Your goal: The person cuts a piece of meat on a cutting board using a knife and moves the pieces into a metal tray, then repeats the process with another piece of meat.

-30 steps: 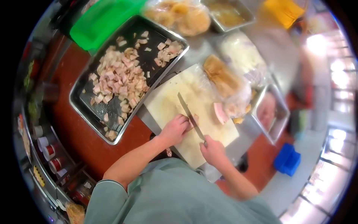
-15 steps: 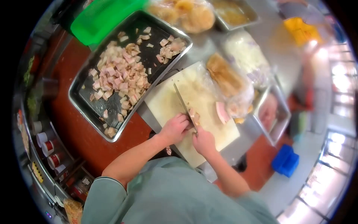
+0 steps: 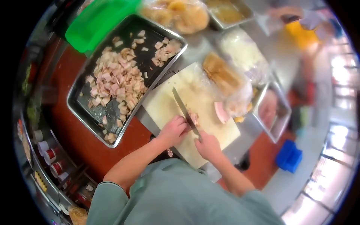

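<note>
Shiny metal tray (image 3: 80, 112), matt pale plastic cutting board (image 3: 165, 103).

Handle of the knife (image 3: 182, 105) hidden inside the right hand (image 3: 208, 145); far yellow thing (image 3: 302, 35) blurred.

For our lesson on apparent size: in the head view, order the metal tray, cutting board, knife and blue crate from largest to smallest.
1. metal tray
2. cutting board, partly covered
3 or 4. knife and blue crate: unsure; the knife is long but thin, the crate lies farther off.
</note>
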Motion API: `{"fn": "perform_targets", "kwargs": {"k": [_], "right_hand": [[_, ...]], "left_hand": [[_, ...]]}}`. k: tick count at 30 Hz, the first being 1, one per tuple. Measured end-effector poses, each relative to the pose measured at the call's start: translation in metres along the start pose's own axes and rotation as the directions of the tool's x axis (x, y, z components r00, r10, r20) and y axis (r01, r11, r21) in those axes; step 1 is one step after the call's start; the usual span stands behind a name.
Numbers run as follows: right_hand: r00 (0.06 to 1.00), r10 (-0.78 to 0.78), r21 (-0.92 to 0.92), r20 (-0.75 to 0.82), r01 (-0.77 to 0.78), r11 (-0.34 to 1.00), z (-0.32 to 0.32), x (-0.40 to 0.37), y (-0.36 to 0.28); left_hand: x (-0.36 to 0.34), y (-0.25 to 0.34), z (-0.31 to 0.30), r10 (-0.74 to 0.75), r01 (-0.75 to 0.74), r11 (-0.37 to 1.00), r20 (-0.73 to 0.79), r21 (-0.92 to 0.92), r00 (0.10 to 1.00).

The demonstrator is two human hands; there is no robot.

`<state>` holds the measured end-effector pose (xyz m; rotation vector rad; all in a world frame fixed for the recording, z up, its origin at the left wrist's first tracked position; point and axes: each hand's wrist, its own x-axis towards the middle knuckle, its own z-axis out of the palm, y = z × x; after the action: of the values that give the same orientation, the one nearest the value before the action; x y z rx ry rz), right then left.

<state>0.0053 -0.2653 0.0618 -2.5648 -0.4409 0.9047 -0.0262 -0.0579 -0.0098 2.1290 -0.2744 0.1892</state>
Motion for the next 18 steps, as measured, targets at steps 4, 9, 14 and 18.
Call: {"fn": "perform_targets", "kwargs": {"k": [4,9,14,18], "right_hand": [[0.999,-0.040,-0.044,-0.025,0.038,0.998,0.018,-0.014,0.012],[0.997,-0.035,0.064,-0.072,0.040,0.997,0.022,0.019,-0.003],[1.000,0.002,0.011,-0.007,-0.002,1.000,-0.001,-0.025,-0.001],[0.999,-0.017,-0.020,-0.041,0.016,1.000,0.026,0.005,-0.009]], "left_hand": [[-0.005,0.006,-0.004,-0.061,0.062,0.998,0.043,-0.027,0.997],[-0.003,0.014,-0.016,0.043,-0.044,0.999,0.035,0.024,0.998],[-0.005,0.013,-0.023,-0.043,0.042,0.999,0.077,0.018,0.996],[-0.009,0.000,-0.014,-0.023,0.021,1.000,0.099,0.014,0.995]]}}
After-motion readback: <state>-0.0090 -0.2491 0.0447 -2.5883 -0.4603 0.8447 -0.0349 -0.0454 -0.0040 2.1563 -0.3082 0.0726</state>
